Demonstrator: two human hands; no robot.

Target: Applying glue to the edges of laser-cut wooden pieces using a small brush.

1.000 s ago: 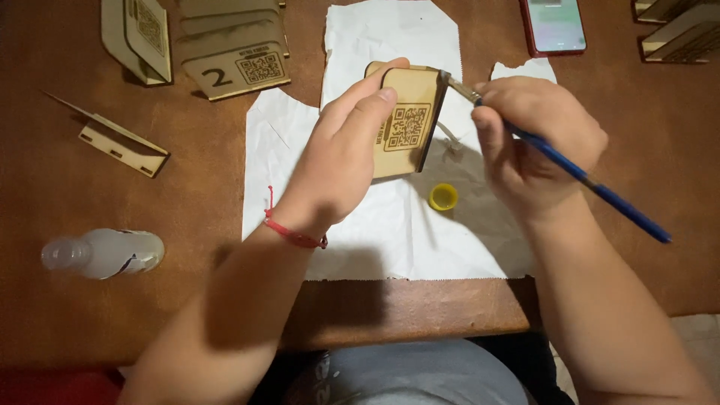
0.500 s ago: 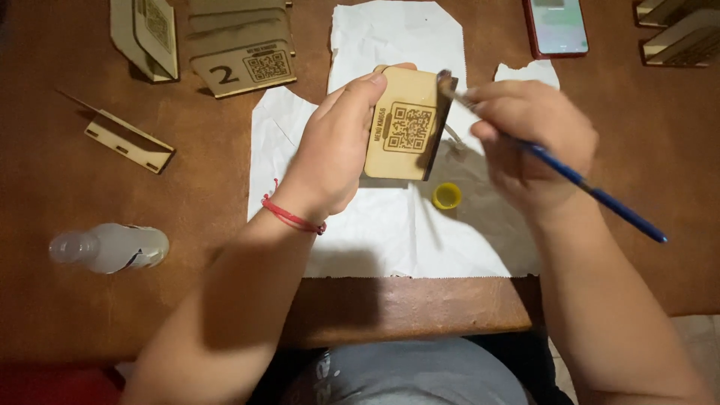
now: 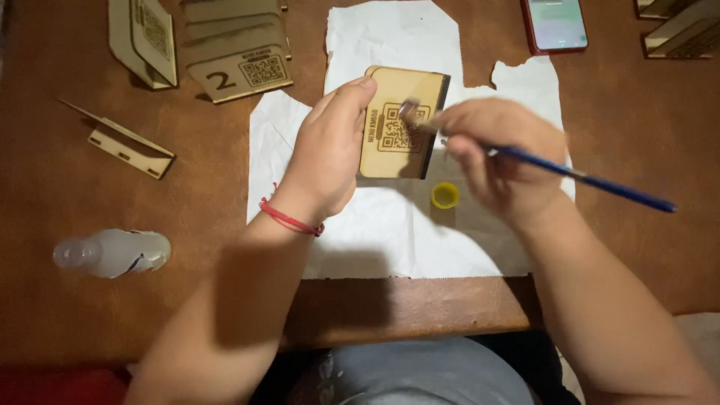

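My left hand (image 3: 326, 154) grips a small light wooden plaque (image 3: 397, 127) with an engraved square code on its face, held just above a sheet of white paper (image 3: 375, 225). My right hand (image 3: 499, 154) holds a blue-handled paintbrush (image 3: 592, 180) and is blurred; the brush tip rests on the plaque's face near the code. A little yellow cap (image 3: 445, 196) lies on the paper below the plaque, between my two hands.
On the brown wooden table (image 3: 90, 322), more wooden plaques (image 3: 232, 52) are stacked at the back left. A flat wooden stand piece (image 3: 127, 142) lies left, a clear plastic bottle (image 3: 112, 253) on its side. A phone (image 3: 555, 22) and wooden pieces (image 3: 679, 22) sit back right.
The plaque has turned to face up more fully, and my right hand has carried the brush tip from the plaque's top right edge onto its face.
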